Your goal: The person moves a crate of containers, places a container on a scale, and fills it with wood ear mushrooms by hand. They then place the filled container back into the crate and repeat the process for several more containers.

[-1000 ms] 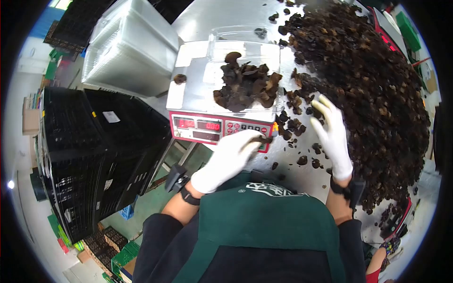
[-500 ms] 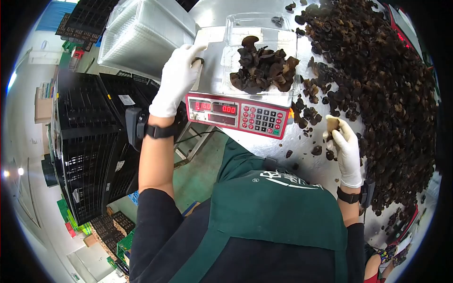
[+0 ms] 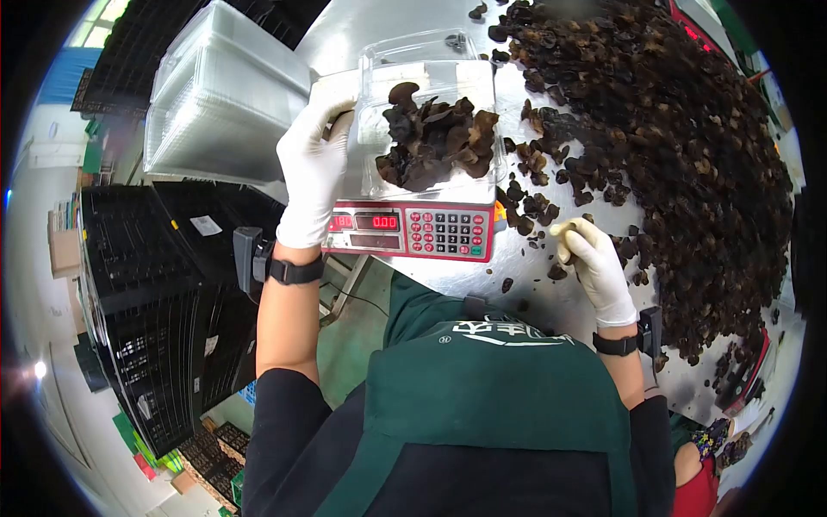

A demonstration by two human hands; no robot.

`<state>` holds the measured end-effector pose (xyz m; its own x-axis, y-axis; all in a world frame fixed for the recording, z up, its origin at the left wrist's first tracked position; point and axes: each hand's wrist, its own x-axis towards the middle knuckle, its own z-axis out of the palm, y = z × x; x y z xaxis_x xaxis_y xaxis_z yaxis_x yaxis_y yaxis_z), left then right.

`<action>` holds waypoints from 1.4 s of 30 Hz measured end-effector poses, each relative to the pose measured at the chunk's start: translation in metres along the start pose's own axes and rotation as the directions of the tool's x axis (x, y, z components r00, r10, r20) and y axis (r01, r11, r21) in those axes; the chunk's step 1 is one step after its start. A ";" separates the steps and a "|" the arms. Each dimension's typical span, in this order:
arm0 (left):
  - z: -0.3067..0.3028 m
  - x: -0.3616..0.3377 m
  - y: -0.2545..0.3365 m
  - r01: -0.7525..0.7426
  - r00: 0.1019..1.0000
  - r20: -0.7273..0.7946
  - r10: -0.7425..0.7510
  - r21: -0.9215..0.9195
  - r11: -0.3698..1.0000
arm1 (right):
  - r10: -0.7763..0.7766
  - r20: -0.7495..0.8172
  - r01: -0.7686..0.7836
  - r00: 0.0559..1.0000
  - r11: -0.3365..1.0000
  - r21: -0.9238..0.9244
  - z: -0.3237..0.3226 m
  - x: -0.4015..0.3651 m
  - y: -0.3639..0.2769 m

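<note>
My left hand point(image 3: 314, 172), in a white glove, is at the left side of the red scale point(image 3: 448, 234), beside the clear plastic tray point(image 3: 372, 138). Its fingers are curled together, and what lies between them is too hidden to tell. Dark, curled fungus pieces point(image 3: 439, 142) fill the tray on the scale's plate. My right hand point(image 3: 594, 267), also gloved, hovers over the metal table right of the scale, pinching a small fungus piece that is mostly hidden by the fingers. A clear lid point(image 3: 419, 45) stands open behind the tray.
A large heap of dark fungus point(image 3: 689, 181) covers the right side of the metal table point(image 3: 534, 289). Stacked clear containers point(image 3: 224, 103) stand at the back left. Black crates point(image 3: 142, 284) are at the left. Another person's red clothing point(image 3: 696, 487) shows at lower right.
The view has shifted, so the scale and tray appear further left. My left hand has come closer to the scale, covering part of its display. My right hand has turned, hiding more of its piece.
</note>
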<state>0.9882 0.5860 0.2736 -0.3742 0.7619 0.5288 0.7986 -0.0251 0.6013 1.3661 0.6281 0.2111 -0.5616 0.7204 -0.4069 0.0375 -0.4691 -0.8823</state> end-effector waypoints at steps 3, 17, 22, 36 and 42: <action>0.011 -0.002 0.023 -0.007 0.999 0.046 0.011 -0.082 0.997 | 0.024 0.003 -0.023 1.000 0.991 -0.130 0.013 0.012 -0.012; 0.026 -0.034 0.029 -0.115 0.979 0.188 0.084 0.163 0.980 | -0.224 0.099 0.244 0.970 0.913 -0.325 0.066 0.066 -0.079; 0.028 -0.028 0.046 -0.227 0.944 0.286 0.167 0.192 0.955 | -0.092 0.043 0.102 0.995 0.930 -0.353 0.049 0.057 -0.050; 0.035 -0.038 0.044 -0.163 0.966 0.226 0.126 0.155 0.974 | -0.684 -0.321 0.092 0.655 0.494 -0.865 -0.073 0.089 0.002; 0.014 -0.043 0.041 -0.147 0.968 0.233 0.095 0.217 0.965 | -0.438 -0.334 -0.062 0.835 0.528 -0.847 -0.078 0.118 0.003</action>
<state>1.0440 0.5616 0.2672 -0.1766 0.8858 0.4291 0.9278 0.0043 0.3730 1.3642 0.7516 0.1424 -0.2093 0.9773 -0.0319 0.7546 0.1407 -0.6410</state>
